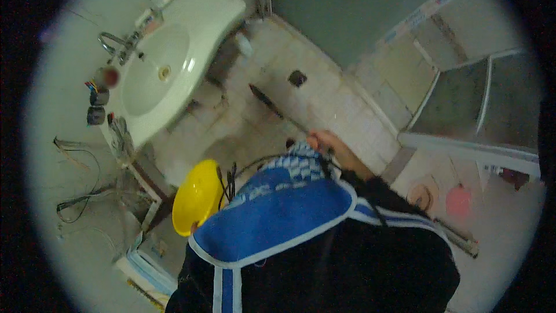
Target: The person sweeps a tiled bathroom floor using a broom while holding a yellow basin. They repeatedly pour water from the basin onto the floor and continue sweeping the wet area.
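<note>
My right hand (325, 141) is closed around the near end of a long thin stick-like tool (267, 102). Its far part is dark and thicker and points away to the left over the tiled floor; blur hides its exact kind. At my left side a yellow plastic basin (197, 194) is tilted, its hollow partly in sight. Only the fingertips of my left hand (194, 227) show, gripping the basin's near rim. A blue apron (272, 211) with white trim covers my front and hides the rest of that hand.
A white washbasin (200, 52) with a chrome faucet (119, 46) stands at the far left, cups (97, 104) on its edge. A dark floor drain (297, 78) lies ahead. Glass panels (324, 11) rise behind. Loose cables (87, 197) hang at left; a pink round thing (459, 200) is at right.
</note>
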{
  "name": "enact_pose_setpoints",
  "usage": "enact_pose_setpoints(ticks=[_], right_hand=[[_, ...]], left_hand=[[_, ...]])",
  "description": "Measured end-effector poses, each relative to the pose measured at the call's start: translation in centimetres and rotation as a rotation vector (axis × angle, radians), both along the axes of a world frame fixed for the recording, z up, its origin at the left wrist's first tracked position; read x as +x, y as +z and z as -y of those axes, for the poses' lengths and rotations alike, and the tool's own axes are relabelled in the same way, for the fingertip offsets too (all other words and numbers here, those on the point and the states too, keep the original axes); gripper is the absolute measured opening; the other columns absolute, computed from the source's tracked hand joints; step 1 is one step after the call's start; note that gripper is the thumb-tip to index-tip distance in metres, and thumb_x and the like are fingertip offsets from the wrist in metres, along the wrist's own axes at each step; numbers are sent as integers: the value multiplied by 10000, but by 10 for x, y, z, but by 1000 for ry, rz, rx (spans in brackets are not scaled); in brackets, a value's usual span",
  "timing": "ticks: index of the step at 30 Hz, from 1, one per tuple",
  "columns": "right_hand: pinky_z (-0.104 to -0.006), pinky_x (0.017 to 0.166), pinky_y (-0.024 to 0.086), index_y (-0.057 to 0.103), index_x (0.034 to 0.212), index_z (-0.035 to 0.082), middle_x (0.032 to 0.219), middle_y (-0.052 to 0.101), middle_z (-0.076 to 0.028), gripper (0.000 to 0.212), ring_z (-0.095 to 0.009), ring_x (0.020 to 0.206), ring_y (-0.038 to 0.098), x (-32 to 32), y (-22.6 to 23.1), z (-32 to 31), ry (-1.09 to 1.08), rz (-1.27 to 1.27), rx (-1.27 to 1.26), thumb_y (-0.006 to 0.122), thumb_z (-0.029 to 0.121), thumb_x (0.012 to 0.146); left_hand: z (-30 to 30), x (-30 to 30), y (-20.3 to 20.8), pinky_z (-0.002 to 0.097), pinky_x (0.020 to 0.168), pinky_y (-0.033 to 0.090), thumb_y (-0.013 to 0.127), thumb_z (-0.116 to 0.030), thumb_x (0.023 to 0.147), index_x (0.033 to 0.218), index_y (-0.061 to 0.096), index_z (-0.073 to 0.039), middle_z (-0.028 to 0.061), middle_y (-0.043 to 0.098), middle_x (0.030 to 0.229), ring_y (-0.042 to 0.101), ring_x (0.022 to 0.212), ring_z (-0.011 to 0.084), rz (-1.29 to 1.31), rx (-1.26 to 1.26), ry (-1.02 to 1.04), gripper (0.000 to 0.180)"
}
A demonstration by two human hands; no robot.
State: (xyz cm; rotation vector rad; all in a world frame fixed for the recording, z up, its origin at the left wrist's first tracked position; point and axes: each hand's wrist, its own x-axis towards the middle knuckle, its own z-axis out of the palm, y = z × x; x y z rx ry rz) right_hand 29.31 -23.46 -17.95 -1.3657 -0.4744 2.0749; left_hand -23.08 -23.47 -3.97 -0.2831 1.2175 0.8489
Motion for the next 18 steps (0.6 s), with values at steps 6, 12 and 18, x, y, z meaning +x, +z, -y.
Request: enact_pose_setpoints(ticks=[6,12,18], right_hand=[[-240,360,310,468,576,79,469,412,-18,364,-123,379,383,34,-16,-52,-234,-177,-277,380,338,816],[-187,334,260,436,625,73,477,359,15,257,-68,365,302,120,-42,-115,-202,-127,-383,466,238,820],[-177,331,244,405,608,80,486,362,32,302,-38,374,283,174,10,-108,-213,59,-300,473,269,833]], left_hand=[[-12,26,1,429,869,393,474,-269,770,1213,292,-16,209,373,1182,381,1080,363,-35,-112,33,542],[-16,54,5,427,865,398,469,-256,766,1214,285,-3,219,374,1177,377,1080,375,-89,-256,148,547],[-42,45,-12,424,862,404,465,-242,762,1215,278,10,229,375,1171,374,1079,387,-62,-343,182,551]])
